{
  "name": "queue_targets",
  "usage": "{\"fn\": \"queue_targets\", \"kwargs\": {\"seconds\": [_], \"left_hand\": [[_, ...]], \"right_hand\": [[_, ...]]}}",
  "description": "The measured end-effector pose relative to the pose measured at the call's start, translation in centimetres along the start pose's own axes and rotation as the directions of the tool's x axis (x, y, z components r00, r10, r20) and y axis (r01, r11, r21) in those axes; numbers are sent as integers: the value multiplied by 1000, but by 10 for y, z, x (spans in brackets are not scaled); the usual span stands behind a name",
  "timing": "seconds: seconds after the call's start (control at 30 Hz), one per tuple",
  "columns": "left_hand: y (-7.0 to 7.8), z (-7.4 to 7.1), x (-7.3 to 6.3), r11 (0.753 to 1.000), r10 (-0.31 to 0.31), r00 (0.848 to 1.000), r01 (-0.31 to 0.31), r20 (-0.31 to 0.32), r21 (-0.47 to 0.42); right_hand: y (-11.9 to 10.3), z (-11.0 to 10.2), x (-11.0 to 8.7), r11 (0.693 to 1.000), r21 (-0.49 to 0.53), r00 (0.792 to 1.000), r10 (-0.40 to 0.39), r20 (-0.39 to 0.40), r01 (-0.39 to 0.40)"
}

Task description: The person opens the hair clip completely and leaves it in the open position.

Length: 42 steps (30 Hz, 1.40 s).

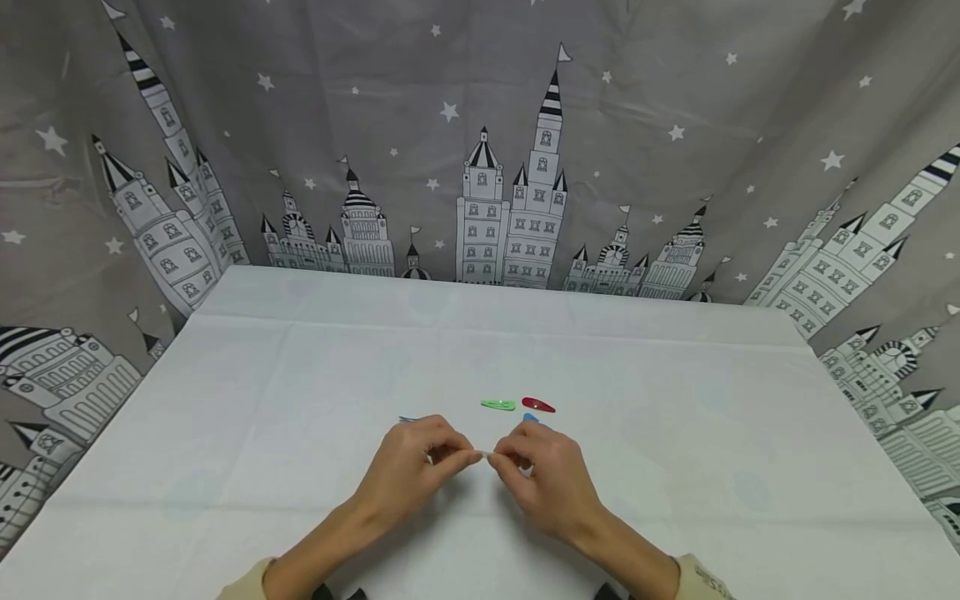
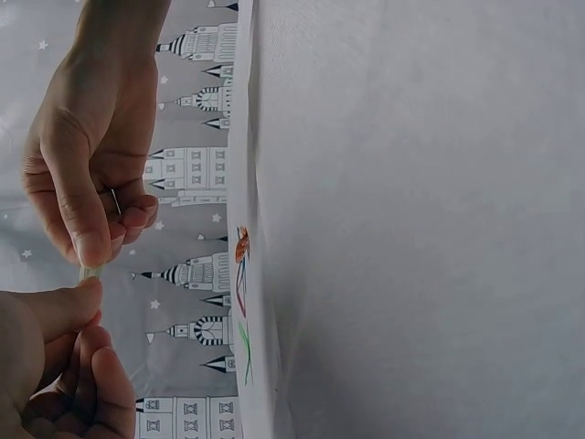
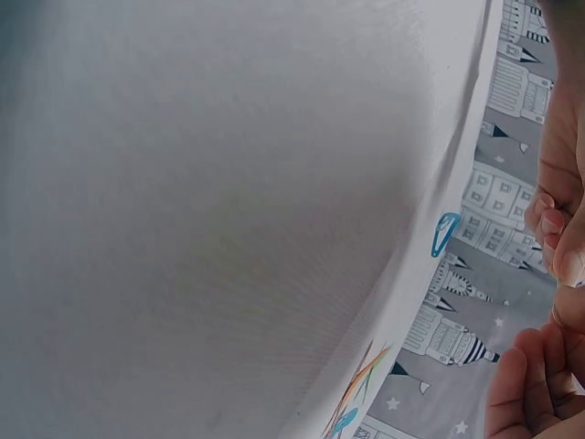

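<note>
Both hands meet low over the white table, in the middle of the head view. My left hand (image 1: 416, 462) and my right hand (image 1: 546, 475) pinch opposite ends of a small pale strip (image 2: 90, 273) between thumb and fingertips. The fingers cover most of it, so I cannot tell its kind. Beyond the right hand lie a green snap hair clip (image 1: 498, 405), a red one (image 1: 538, 405) and a partly hidden blue one (image 1: 530, 417). Another blue hair clip (image 3: 445, 235) is just past the left hand. An orange hair clip (image 2: 242, 245) shows in the left wrist view.
The white-covered table (image 1: 300, 375) stretches out on both sides of the hands. A grey curtain (image 1: 637, 125) with printed castles and stars hangs behind its back edge and along the sides.
</note>
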State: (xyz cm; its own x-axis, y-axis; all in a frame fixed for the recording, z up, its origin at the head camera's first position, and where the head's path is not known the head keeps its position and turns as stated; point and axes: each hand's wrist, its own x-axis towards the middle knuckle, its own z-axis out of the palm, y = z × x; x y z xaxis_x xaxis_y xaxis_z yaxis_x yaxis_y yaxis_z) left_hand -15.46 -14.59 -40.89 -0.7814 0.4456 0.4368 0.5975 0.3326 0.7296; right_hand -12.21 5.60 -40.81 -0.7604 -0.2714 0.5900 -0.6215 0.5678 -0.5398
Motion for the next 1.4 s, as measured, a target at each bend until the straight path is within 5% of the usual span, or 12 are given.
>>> {"fn": "queue_targets", "kwargs": {"seconds": [0.57,0.87,1.13,1.4], "left_hand": [[2,10,7,998,43,999,-42,-29,40],[2,13,11,999,14,1000,-14,18,33],[3,13,13,1000,-9,999,8,36,21],[3,13,15,999,-43,998,42,45,25]], "right_hand": [[9,-4,2,1000,10,1000,22,6,-22],[16,-10,2,994,82,996,72,45,-75],[20,-14,3,992,120,998,40,50,-46],[25,-18,3,989,120,988,69,140,-86]]}}
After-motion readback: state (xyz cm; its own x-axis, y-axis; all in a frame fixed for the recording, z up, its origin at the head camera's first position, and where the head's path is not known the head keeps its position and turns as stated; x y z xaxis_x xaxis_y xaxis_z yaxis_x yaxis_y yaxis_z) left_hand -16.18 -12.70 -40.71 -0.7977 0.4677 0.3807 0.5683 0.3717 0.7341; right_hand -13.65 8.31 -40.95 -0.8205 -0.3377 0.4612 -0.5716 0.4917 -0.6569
